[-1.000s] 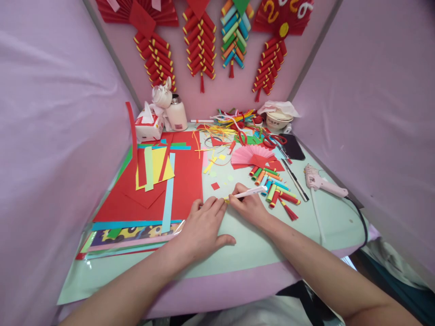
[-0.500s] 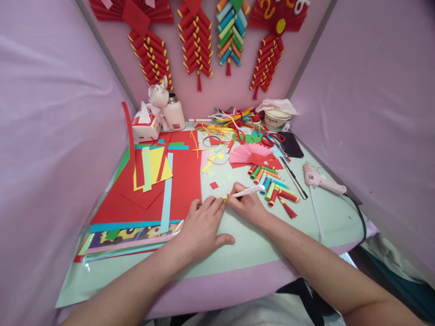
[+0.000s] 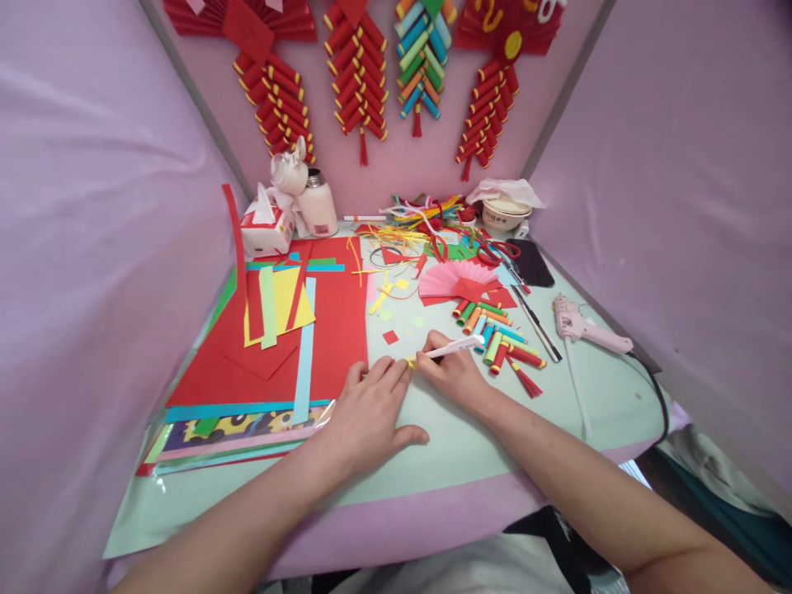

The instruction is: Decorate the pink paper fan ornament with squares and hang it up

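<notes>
My right hand (image 3: 450, 371) grips a white pen (image 3: 456, 347), its tip end by a small yellow piece (image 3: 412, 361) on the pale green table. My left hand (image 3: 374, 408) lies flat, palm down, fingertips at that yellow piece and thumb stretched out to the right. Most of the piece is hidden under the fingers. Just beyond my hands lies a small red square (image 3: 390, 337). To the right, a pink paper fan (image 3: 456, 282) has a chain of coloured paper rolls (image 3: 495, 334) with a red tassel (image 3: 525, 379) below it.
Red paper sheets (image 3: 337, 330) and strips cover the left side. A glue gun (image 3: 587, 328), phone (image 3: 530, 262) and red-handled scissors (image 3: 495, 252) lie right. Behind stand a tissue box (image 3: 267, 235), bottle (image 3: 318, 208) and bowl (image 3: 504, 216). Paper firecracker strings (image 3: 357, 78) hang on the wall.
My right hand and the pen have shifted very slightly to the right. My left hand stays in place on the table.
</notes>
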Tool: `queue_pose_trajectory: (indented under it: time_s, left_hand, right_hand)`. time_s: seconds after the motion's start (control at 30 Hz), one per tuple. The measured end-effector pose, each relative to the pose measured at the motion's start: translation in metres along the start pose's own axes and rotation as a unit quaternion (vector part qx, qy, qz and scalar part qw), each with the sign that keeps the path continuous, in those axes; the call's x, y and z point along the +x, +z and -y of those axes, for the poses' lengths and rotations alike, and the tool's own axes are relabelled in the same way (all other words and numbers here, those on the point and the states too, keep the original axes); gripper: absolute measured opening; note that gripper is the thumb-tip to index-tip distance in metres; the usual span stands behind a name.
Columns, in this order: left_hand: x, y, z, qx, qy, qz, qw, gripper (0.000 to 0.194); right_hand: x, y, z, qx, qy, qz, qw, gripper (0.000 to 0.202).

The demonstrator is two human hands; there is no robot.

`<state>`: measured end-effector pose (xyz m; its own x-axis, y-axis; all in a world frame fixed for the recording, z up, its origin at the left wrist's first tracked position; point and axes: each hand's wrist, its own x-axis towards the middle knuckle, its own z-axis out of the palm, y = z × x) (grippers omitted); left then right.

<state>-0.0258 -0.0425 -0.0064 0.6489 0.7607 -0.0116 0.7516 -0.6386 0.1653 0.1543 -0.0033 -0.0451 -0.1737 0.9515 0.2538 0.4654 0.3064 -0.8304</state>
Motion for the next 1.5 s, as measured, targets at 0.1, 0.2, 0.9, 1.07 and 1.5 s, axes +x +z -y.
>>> queue_pose_trajectory:
  time_s: [0.1,0.2,0.9,1.07,1.5]
  left_hand:
    - [0.0000,0.0004,0.0000,0.000,-0.001,0.000,1.000,0.079]
    - [0.0000,0.0009,0.0001,0.001,-0.001,-0.001,1.000,0.078]
    - [0.0001,-0.0013,-0.0017,-0.015,-0.007,0.000,1.000,0.076]
    - [-0.0014,-0.0004,-0.0012,-0.015,-0.003,-0.009,1.000,0.077]
    - [-0.0007,0.0009,-0.0006,-0.017,0.000,-0.016,1.000,0.078]
  right_hand:
    - [0.0002,-0.0001,0.0000,-0.009,0.004,-0.002,1.000,0.018]
    - [0.0003,0.0002,-0.0007,-0.007,0.003,-0.005,1.000,0.019]
    - [0.0001,0.0001,0.0014,-0.016,0.005,-0.023,1.000,0.019]
    - [0.0000,-0.0003,0.0026,-0.007,0.006,-0.016,1.000,0.019]
    - [-0.0005,0.0004,0.0013,-0.022,0.011,-0.007,1.000,0.019]
